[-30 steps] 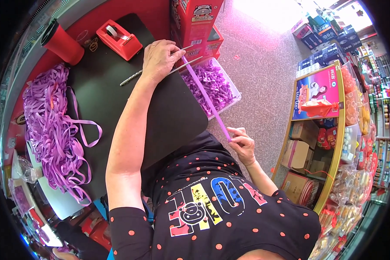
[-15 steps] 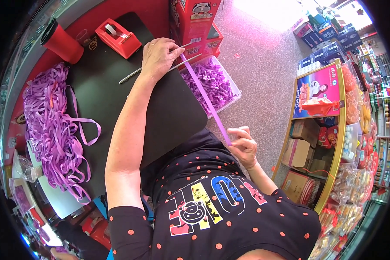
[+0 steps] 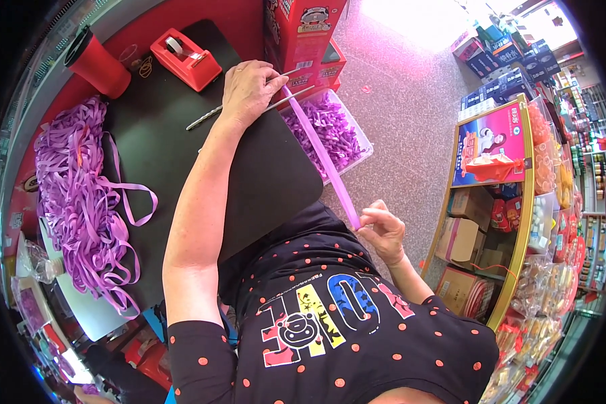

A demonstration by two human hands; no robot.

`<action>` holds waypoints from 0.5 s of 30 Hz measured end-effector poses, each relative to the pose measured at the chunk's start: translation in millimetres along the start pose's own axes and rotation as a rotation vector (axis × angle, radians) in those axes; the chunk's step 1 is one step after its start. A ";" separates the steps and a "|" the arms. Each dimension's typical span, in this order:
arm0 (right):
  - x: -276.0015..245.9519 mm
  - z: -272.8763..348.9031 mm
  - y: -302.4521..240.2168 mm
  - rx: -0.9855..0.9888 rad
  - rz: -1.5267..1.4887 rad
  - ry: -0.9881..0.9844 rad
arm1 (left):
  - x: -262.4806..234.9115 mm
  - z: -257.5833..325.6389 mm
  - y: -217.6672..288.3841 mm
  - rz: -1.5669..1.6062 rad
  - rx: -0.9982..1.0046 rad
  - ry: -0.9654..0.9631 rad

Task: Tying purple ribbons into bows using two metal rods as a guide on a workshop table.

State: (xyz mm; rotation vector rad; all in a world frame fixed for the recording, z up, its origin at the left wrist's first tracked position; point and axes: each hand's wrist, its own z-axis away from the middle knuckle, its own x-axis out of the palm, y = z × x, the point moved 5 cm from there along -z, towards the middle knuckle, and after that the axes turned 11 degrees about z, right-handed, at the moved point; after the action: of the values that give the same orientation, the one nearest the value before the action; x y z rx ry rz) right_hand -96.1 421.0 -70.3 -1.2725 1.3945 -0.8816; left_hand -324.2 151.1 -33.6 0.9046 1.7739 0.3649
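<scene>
My left hand (image 3: 251, 93) is closed over two thin metal rods (image 3: 204, 118) at the far edge of the black table mat. Its thumb and fingertips press down where a purple ribbon (image 3: 322, 153) meets the rods. The ribbon stretches slantwise from there to my right hand (image 3: 385, 232), which pinches its other end between thumb and forefinger in front of my body. Below the ribbon sits a clear plastic tub (image 3: 363, 149) filled with short purple ribbon pieces (image 3: 333, 128). How the ribbon sits around the rods under my left fingers is hidden.
A heap of long purple ribbons (image 3: 81, 195) lies on the left of the black mat (image 3: 161, 155). Behind are a red tape dispenser (image 3: 188, 59), a red cup (image 3: 101, 67) and a red box (image 3: 296, 40). A shelf unit (image 3: 518, 256) stands at the right.
The ribbon between my hands now looks broader and turned a little. My right hand has shifted slightly to the right and down. The left hand stays almost in place.
</scene>
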 end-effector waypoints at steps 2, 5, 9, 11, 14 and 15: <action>-2.5 1.6 0.1 -0.060 0.056 -0.053 | -1.1 0.1 0.2 0.000 -0.008 -0.011; -5.6 -1.3 -9.8 -0.224 0.180 -0.089 | -1.7 -0.2 0.8 -0.030 -0.004 -0.023; -6.1 -14.4 -35.1 -0.331 0.255 -0.102 | 0.2 -0.4 -4.2 -0.020 0.016 0.006; -5.9 -27.0 -52.8 -0.408 0.179 -0.089 | 0.0 -1.0 -3.8 -0.008 0.021 0.011; -11.3 -64.9 -83.0 -0.666 0.068 -0.121 | -1.2 -2.5 0.2 -0.023 0.003 -0.014; -11.4 -81.9 -95.2 -0.688 0.028 -0.147 | -1.5 -2.3 -1.3 -0.012 0.022 0.014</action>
State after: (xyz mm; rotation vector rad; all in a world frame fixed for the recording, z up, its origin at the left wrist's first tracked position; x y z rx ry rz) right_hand -153.2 406.3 41.1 -1.7764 1.6542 -0.2695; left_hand -326.5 149.6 -32.5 0.9089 1.7989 0.3455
